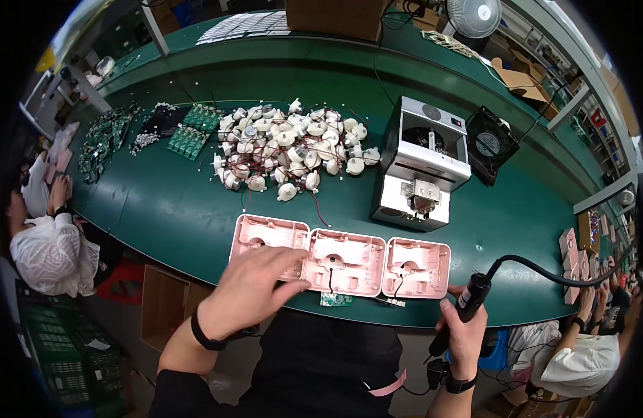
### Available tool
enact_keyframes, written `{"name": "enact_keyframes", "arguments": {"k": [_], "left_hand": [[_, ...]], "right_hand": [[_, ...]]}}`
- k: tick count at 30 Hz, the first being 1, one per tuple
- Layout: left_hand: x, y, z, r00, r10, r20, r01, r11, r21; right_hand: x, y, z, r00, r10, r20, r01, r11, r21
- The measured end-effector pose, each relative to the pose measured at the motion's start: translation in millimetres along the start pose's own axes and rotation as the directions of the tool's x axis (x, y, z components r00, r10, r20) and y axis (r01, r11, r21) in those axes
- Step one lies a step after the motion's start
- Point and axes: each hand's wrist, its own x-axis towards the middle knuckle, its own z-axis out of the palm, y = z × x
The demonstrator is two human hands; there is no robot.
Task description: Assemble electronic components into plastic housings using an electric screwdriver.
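Three pink plastic housings stand in a row at the table's front edge, hollow sides up: a left housing (293, 233), a middle housing (356, 245) and a right housing (419, 251). My left hand (255, 282) reaches over the left housing, fingers stretched out and nothing seen in them; it hides much of that housing. A green circuit board (335, 299) lies before the middle housing, with a black wire running into it. My right hand (464, 326) is wrapped round a black corded electric screwdriver (473, 296), tip pointing down, right of the right housing.
Behind the housings lies a heap of white motor units (293, 143) with wires. Green circuit boards (196, 131) are at its left. A white and black machine (426, 167) stands at the back right, beside a black fan (492, 143). The screwdriver's thick cable (537, 269) arches right. Other people sit at both sides.
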Motion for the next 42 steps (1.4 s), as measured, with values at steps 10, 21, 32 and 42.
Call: {"name": "enact_keyframes", "arguments": {"k": [10,21,32,42], "left_hand": [[51,-146,-23,0.932,-0.24,-0.272,0.311,0.915,0.258],[72,-159,-66,0.883,-0.462,-0.084,0.372,0.798,-0.474],[41,-136,-87,0.935,-0.34,-0.097,0.062,0.429,-0.901],[-9,-132,-56,0.889,-0.45,0.082,0.304,0.447,-0.841]], "right_hand": [[-16,-17,-29,0.987,-0.118,-0.106,0.131,0.983,0.126],[-23,-26,-29,0.987,-0.142,-0.071,0.152,0.976,0.159],[-28,-25,-11,0.987,-0.153,-0.04,0.157,0.977,0.147],[-24,-29,-16,0.995,-0.103,-0.013,0.104,0.98,0.167]]}}
